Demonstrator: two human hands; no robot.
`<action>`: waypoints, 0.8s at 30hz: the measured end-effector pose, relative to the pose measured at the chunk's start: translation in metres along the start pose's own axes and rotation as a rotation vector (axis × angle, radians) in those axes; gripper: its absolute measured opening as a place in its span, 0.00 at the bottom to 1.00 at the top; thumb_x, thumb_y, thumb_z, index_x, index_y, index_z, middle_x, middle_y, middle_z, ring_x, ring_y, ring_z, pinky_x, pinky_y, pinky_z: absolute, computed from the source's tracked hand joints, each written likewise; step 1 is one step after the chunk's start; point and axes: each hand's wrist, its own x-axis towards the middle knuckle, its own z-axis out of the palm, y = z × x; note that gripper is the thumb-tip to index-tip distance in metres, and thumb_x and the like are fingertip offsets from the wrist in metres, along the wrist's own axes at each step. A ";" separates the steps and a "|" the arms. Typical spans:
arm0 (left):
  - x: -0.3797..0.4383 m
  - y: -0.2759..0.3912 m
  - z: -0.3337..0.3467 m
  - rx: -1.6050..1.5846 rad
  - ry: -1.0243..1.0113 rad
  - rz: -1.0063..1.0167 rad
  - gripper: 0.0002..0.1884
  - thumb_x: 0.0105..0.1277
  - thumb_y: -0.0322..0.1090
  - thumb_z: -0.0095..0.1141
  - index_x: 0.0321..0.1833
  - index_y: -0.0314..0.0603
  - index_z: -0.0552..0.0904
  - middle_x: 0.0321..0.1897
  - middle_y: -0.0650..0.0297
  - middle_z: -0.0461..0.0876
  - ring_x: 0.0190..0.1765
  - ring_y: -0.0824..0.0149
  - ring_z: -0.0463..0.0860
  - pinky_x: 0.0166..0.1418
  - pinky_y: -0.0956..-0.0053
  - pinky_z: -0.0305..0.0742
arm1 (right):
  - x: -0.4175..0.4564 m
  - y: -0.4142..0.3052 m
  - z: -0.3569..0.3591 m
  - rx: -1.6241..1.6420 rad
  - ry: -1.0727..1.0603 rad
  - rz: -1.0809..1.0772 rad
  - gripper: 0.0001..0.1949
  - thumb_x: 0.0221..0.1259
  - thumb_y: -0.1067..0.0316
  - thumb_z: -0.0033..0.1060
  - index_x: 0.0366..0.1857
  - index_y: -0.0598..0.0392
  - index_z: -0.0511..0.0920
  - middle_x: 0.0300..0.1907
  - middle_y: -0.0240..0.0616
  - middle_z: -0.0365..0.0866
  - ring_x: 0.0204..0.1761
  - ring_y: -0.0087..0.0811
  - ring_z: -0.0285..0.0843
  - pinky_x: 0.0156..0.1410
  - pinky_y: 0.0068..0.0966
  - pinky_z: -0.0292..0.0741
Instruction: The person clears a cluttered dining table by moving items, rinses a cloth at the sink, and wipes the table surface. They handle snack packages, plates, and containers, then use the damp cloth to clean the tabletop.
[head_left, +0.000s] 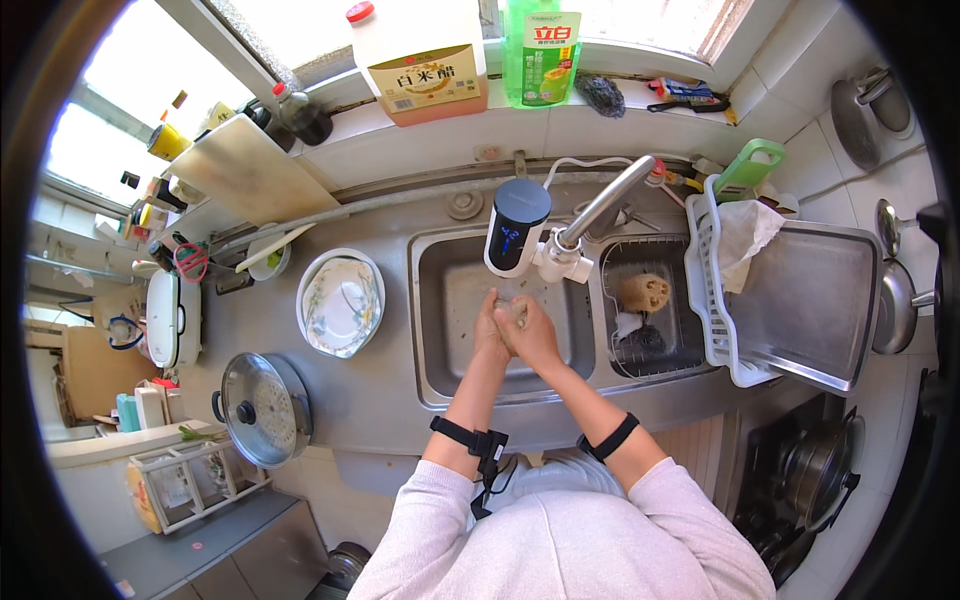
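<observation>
My left hand (491, 334) and my right hand (536, 334) are pressed together over the large basin of a stainless steel sink (457, 360). Fingers curl round a small, pale patch between the palms; I cannot tell whether it is an object or water. Just beyond my fingertips is a white electric water-heating tap (512, 229) with a lit display. Its metal spout (611, 199) is swung up and right, away from my hands. Small dark bits dot the basin floor. In the smaller basin, a wire basket (675, 352) holds a loofah piece (645, 292) and a dark scouring pad (646, 341).
Left on the counter are a patterned bowl (341, 307) in a white basin and a steel pot with a glass lid (259, 409). A white dish rack (712, 292) and metal tray (810, 292) stand right. A vinegar jug (427, 82) and green detergent pouch (541, 60) line the sill.
</observation>
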 end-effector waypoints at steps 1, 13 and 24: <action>0.000 0.002 -0.001 0.026 0.037 0.031 0.19 0.66 0.55 0.53 0.36 0.45 0.78 0.33 0.57 0.84 0.35 0.57 0.84 0.43 0.60 0.81 | 0.003 0.002 0.004 0.021 -0.002 0.040 0.19 0.58 0.53 0.63 0.46 0.55 0.75 0.36 0.47 0.80 0.40 0.51 0.79 0.46 0.40 0.75; -0.025 0.022 0.007 0.207 -0.038 0.139 0.34 0.65 0.67 0.48 0.62 0.47 0.72 0.56 0.63 0.78 0.59 0.62 0.77 0.63 0.61 0.72 | 0.026 0.022 0.011 0.708 -0.036 0.429 0.18 0.67 0.56 0.55 0.53 0.58 0.73 0.47 0.37 0.78 0.47 0.27 0.75 0.53 0.26 0.72; -0.001 0.021 -0.014 0.198 -0.195 -0.175 0.19 0.66 0.50 0.58 0.52 0.47 0.79 0.42 0.60 0.83 0.44 0.64 0.83 0.47 0.64 0.81 | -0.016 -0.004 -0.022 0.191 -0.268 -0.046 0.21 0.56 0.59 0.68 0.46 0.57 0.69 0.41 0.40 0.77 0.44 0.33 0.78 0.50 0.30 0.73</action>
